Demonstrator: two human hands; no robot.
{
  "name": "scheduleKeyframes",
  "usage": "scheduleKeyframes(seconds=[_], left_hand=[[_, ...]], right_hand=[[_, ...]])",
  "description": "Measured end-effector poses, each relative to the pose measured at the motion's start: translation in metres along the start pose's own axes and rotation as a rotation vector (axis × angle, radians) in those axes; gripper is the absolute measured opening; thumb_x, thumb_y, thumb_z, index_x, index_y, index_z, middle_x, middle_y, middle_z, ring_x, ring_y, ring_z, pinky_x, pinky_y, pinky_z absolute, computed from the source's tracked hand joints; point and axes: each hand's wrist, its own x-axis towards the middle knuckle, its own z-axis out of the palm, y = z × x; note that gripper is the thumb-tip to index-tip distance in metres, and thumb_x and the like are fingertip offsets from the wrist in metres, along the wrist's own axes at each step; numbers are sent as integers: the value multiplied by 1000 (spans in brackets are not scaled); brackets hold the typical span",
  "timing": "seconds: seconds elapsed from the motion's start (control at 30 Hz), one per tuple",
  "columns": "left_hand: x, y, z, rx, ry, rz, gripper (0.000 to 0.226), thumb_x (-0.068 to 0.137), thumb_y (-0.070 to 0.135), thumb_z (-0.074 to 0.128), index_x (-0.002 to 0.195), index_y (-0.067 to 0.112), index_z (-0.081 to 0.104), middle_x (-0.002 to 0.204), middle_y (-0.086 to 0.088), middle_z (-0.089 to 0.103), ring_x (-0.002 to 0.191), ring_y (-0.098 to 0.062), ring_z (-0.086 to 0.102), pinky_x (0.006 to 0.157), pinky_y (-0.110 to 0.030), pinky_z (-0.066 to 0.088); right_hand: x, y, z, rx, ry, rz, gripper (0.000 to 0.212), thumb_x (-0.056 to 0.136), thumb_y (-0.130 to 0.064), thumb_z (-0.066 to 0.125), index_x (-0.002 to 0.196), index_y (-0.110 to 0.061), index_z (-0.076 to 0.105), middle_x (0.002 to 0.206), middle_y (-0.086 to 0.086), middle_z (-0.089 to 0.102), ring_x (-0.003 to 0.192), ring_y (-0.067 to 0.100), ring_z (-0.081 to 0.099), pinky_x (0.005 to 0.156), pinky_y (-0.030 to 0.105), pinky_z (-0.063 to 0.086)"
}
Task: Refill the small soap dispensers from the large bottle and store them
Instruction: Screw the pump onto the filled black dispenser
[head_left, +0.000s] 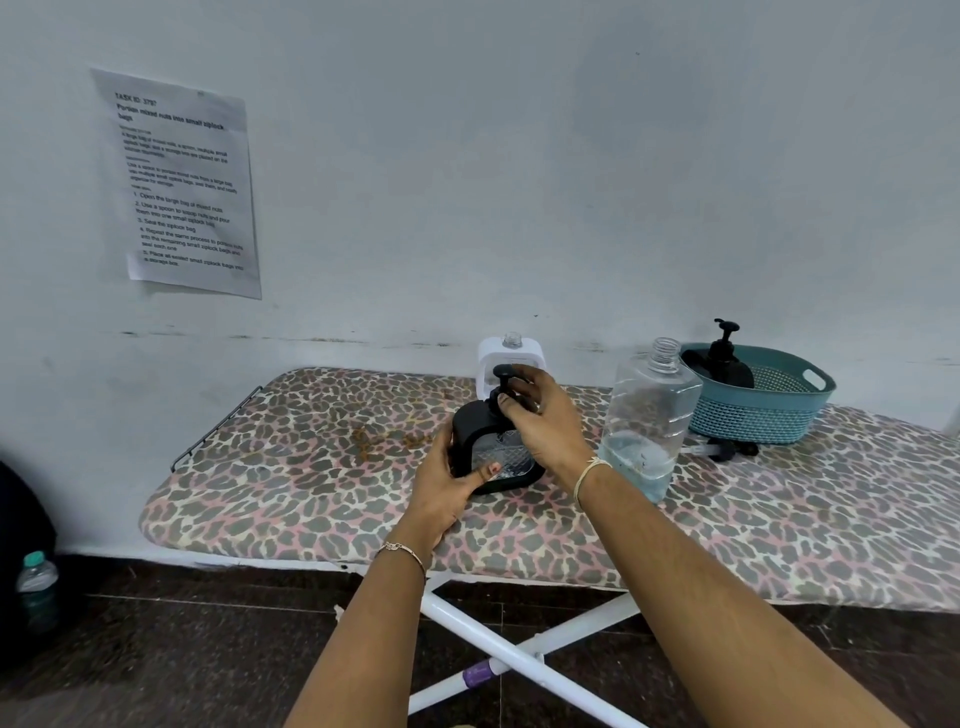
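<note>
A small black-framed soap dispenser (470, 434) stands in the middle of the ironing board. My left hand (451, 486) grips its lower left side. My right hand (540, 418) is closed on its black pump head (503, 372) on top. Behind it stands a white dispenser (511, 356) with an open neck and no pump. To the right, the large clear bottle (649, 415) stands uncapped, with liquid filling its lower third. A loose black pump (724, 448) lies behind it. A teal basket (763, 400) at the back right holds another black dispenser (724, 358).
The ironing board (311, 467) has a leopard-print cover and white crossed legs. Its wire rest sticks out at the left end. A printed sheet (182, 182) hangs on the wall. On the floor at the left stand a water bottle (36, 587) and a dark bag.
</note>
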Motion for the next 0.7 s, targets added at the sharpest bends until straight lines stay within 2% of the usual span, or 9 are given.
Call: scheduleKeyframes(seconds=[0.13,0.23,0.3,0.4,0.47,0.53,0.6,0.7], left_hand=[[0,0,0,1,0,-5,89,77,15,79,149,24,27,140,-3,49,128,-19,49,108,-41,42],[0,0,1,1,5,-4,88,78,12,78,149,22,27,139,-3,48,127,-19,49,107,-38,43],[0,1,1,-12,11,2,87,78,9,77,149,21,28,137,-3,50,126,-19,50,105,-35,44],[0,0,0,-14,11,14,86,77,10,78,148,22,30,137,-5,52,124,-19,52,105,-37,45],[0,1,0,-20,-1,17,85,78,9,77,147,22,30,135,-3,53,120,-16,53,101,-30,46],[-1,2,0,-36,-15,17,84,79,7,75,148,21,29,130,1,51,115,-11,51,90,-16,47],[-1,2,0,-48,-20,13,83,80,5,75,147,20,29,127,2,50,114,-10,51,86,-13,47],[1,-1,0,-47,1,1,85,78,7,77,147,20,30,132,-1,51,119,-15,52,102,-31,46]], right_hand=[[6,2,2,-55,29,-17,40,83,-19,74,121,-18,60,111,-4,70,107,10,63,99,38,49],[10,6,6,-125,68,-8,43,73,-37,76,113,-28,65,103,-11,72,103,11,65,98,45,47],[12,8,9,-182,92,-4,42,69,-46,72,108,-32,67,102,-13,72,103,15,65,97,48,44],[11,6,6,-206,71,-15,40,71,-48,71,108,-32,69,105,-11,72,105,18,63,99,50,42],[14,7,2,-215,-4,-17,51,68,-60,67,111,-33,68,107,-13,71,108,17,62,101,50,40],[17,11,-1,-224,-88,-25,65,60,-71,60,115,-36,66,110,-16,69,112,15,60,103,51,37],[16,8,-4,-262,-121,-23,60,66,-67,61,118,-37,64,114,-15,68,115,16,58,106,52,32],[13,4,-4,-404,17,-56,35,83,-46,67,116,-36,65,114,-14,68,114,14,56,105,51,25]])
